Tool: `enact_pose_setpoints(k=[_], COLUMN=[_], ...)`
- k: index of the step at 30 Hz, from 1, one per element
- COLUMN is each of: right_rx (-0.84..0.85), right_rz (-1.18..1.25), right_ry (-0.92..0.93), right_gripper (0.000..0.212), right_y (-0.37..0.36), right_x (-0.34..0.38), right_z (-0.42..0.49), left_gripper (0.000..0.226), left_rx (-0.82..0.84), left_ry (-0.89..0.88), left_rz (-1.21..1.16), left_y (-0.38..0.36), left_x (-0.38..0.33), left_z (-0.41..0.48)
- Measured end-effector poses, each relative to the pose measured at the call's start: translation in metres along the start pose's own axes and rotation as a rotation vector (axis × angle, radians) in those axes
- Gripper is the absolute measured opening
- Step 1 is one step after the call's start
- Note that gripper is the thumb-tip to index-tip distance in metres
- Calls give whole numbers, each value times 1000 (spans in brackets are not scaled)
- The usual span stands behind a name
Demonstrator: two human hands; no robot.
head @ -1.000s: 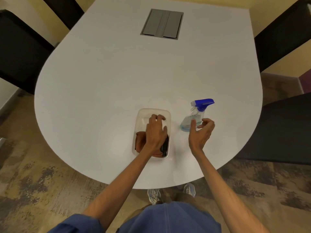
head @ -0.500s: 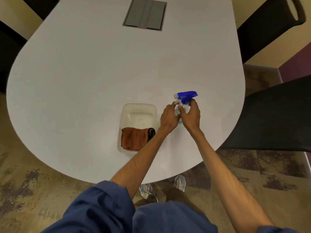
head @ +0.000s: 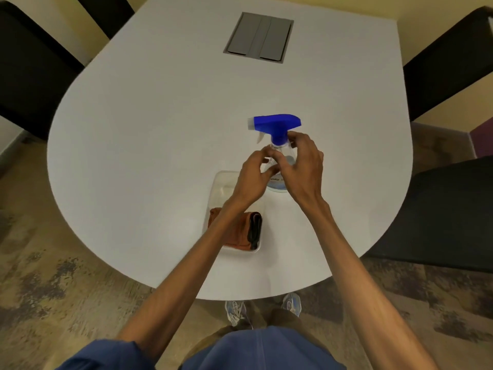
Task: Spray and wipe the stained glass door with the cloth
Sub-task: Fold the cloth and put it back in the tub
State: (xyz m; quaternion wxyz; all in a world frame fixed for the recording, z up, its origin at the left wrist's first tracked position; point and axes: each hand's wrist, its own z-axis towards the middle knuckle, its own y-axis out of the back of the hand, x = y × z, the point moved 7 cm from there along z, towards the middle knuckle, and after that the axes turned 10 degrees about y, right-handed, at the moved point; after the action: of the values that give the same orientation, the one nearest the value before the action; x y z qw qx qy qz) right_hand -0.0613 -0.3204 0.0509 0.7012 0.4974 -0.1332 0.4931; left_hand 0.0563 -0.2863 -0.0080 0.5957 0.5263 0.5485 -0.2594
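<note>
A clear spray bottle with a blue trigger head [head: 277, 126] is above the white table [head: 149, 134], its nozzle pointing left. My right hand [head: 304, 164] grips its neck and body from the right. My left hand [head: 253, 177] holds the bottle's body from the left, fingers curled round it. A folded orange cloth with a dark edge [head: 242, 231] lies in the near end of a clear plastic tub [head: 222, 182], partly under my left forearm. No glass door is in view.
A grey hatch [head: 258, 37] is set into the table's far side. Black chairs stand at the left [head: 29, 73], the far right [head: 448, 62] and the right [head: 440, 214]. Patterned carpet lies below; my shoes [head: 234, 311] show under the near table edge.
My left hand left the cloth in the tub and went to the bottle. Both hands closed on the bottle, which now appears raised and closer to the camera.
</note>
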Motion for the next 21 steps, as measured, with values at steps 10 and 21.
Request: enact_pose_setpoints(k=[10, 21], right_rx=[172, 85], right_rz=[217, 266], right_ry=[-161, -377], right_gripper=[37, 36], right_y=[-85, -124], right_x=[5, -19], right_z=[-25, -58], left_gripper=[40, 32], left_rx=[-71, 4], left_ry=[100, 194], left_rz=[90, 83], left_y=[65, 46], left_x=[70, 99], left_z=[-5, 4])
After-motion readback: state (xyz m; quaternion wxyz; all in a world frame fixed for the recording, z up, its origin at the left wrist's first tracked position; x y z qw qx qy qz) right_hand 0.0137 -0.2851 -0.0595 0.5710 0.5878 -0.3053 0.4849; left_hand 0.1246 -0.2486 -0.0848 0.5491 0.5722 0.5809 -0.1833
